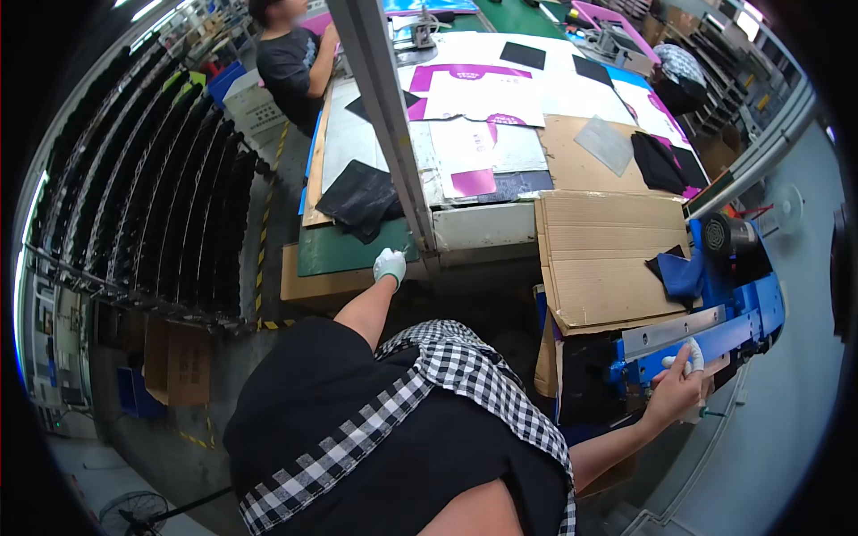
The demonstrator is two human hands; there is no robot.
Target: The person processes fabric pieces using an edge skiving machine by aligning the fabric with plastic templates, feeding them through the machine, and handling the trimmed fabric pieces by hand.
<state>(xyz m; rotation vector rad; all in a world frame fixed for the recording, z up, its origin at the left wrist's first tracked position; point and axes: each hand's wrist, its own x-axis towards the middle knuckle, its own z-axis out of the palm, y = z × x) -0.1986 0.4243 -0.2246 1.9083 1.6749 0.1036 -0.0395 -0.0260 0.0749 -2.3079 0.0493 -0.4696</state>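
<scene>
My left hand (390,266), in a white glove, is over the near edge of the green table section (331,253), just below a black cloth piece (360,196). Its fingers look curled together, and what they hold, if anything, is too small to make out. At the right, my right hand (681,380) is at the front of a blue machine (715,335) with a metal bar (672,329). White covers show on some of its fingers, which are bent, and part of the hand hides what lies behind it.
A metal post (386,116) rises beside the table. Cardboard (612,259) lies left of the machine, with a blue cloth (681,273) near it. A person (293,67) stands at the table's far left; another person (679,79) bends at the back right. A black rack (143,188) stands left.
</scene>
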